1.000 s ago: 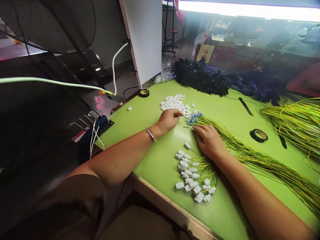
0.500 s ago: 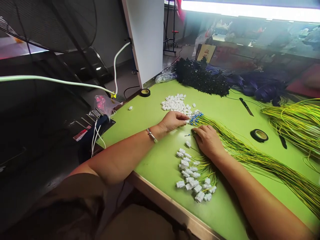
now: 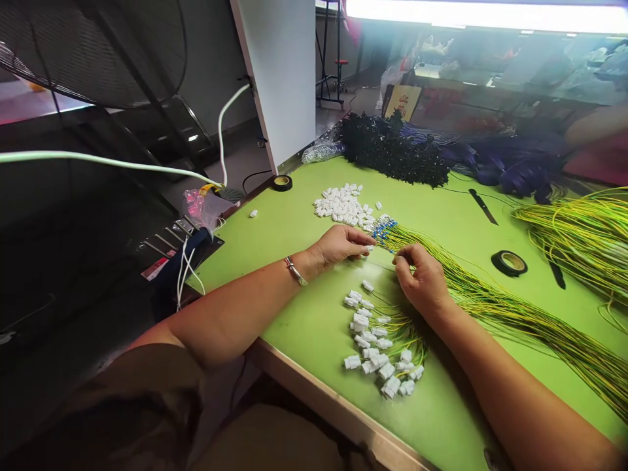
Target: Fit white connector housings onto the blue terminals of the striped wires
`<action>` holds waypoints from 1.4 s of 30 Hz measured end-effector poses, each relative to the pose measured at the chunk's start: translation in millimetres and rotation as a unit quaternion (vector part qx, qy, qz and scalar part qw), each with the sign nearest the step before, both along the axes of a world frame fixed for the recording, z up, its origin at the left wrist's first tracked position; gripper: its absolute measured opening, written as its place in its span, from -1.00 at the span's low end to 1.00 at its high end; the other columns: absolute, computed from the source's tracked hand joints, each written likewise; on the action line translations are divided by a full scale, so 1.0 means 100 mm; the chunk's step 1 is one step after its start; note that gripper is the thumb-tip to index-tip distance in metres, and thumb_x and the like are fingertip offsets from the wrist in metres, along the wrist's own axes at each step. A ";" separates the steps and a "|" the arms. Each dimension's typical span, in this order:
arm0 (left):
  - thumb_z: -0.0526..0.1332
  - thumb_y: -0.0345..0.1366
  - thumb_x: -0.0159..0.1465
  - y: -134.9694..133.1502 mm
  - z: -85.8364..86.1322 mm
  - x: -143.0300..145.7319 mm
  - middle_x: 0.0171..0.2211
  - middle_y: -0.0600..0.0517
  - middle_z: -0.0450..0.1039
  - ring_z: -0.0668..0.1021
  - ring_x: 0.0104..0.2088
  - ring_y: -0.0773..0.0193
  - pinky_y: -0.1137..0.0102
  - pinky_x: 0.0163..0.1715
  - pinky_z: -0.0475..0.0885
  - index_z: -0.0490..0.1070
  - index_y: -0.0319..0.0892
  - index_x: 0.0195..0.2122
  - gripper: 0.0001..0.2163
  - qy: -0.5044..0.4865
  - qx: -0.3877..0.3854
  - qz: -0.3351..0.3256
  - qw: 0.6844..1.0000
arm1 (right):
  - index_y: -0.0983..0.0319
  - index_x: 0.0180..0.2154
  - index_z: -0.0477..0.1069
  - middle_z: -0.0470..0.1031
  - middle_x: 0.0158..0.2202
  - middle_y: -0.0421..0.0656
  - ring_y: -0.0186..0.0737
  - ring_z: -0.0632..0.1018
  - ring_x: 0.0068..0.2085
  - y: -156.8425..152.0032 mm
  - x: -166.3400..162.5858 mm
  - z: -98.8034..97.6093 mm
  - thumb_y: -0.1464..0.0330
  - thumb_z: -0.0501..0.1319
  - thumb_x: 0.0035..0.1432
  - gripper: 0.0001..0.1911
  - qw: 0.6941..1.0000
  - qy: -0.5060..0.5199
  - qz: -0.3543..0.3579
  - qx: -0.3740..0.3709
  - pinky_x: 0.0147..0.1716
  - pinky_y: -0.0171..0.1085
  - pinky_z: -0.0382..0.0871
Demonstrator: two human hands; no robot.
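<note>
My left hand (image 3: 342, 246) pinches a small white plastic connector housing (image 3: 369, 248) between thumb and fingertips. Just to its right, my right hand (image 3: 420, 271) is closed in a pinch around a thin wire, whose tip points towards the housing; most of that wire is hidden. Behind both hands lies a bundle of yellow-green wires (image 3: 471, 281), with blue-sleeved metal terminals (image 3: 383, 227) at its near end. Nearer the table edge, wires fitted with white connectors (image 3: 377, 361) lie in a cluster, partly beneath my right forearm. Loose white housings (image 3: 342, 204) form a pile beyond my left hand.
Rolls of black tape lie at the right (image 3: 509, 263) and the back left (image 3: 282, 182). A dark blade (image 3: 483, 207), more yellow-green wires (image 3: 579, 229) and a heap of black connectors (image 3: 392, 149) are on the green table (image 3: 304, 327). A white cable (image 3: 108, 158) crosses the left.
My right hand has lifted slightly and moved right, its fingers now curled into a pinch on a wire. My left hand has come slightly down, the white housing now showing at its fingertips.
</note>
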State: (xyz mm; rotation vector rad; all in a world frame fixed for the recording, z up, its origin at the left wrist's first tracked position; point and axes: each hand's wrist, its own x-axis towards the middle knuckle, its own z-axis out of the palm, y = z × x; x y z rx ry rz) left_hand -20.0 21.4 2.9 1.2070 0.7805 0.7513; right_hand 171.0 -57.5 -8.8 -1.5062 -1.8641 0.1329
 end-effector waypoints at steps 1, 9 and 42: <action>0.41 -0.50 -0.04 -0.01 -0.01 0.01 -0.44 -0.06 0.57 0.52 -0.48 0.41 0.47 -0.42 0.40 0.58 -0.34 -0.31 -0.78 -0.004 0.002 -0.005 1.000 | 0.17 -0.37 0.32 0.41 -0.48 -0.18 -0.24 0.41 -0.45 -0.01 0.00 0.00 0.39 0.06 0.16 -0.90 1.000 0.003 -0.011 -0.010 -0.39 -0.27 0.28; 0.44 -0.42 -0.05 -0.07 -0.06 0.03 -0.38 -0.04 0.57 0.51 -0.41 0.42 0.39 -0.24 0.44 0.59 -0.29 -0.31 -0.76 -0.037 0.010 -0.029 0.999 | 0.19 -0.36 0.41 0.48 -0.45 -0.17 -0.25 0.45 -0.43 -0.02 0.01 0.01 0.30 0.10 0.21 -0.84 1.000 -0.018 0.010 -0.023 -0.39 -0.30 0.25; 0.49 -0.40 -0.12 -0.11 -0.02 0.05 -0.40 -0.04 0.56 0.58 -0.38 0.35 0.33 -0.15 0.47 0.56 -0.33 -0.34 -0.70 -0.073 -0.072 -0.012 0.995 | 0.23 -0.46 0.39 0.38 -0.55 -0.23 -0.33 0.35 -0.50 0.02 0.05 0.01 0.25 0.14 0.16 -0.78 0.987 0.129 0.044 -0.088 -0.46 -0.33 0.20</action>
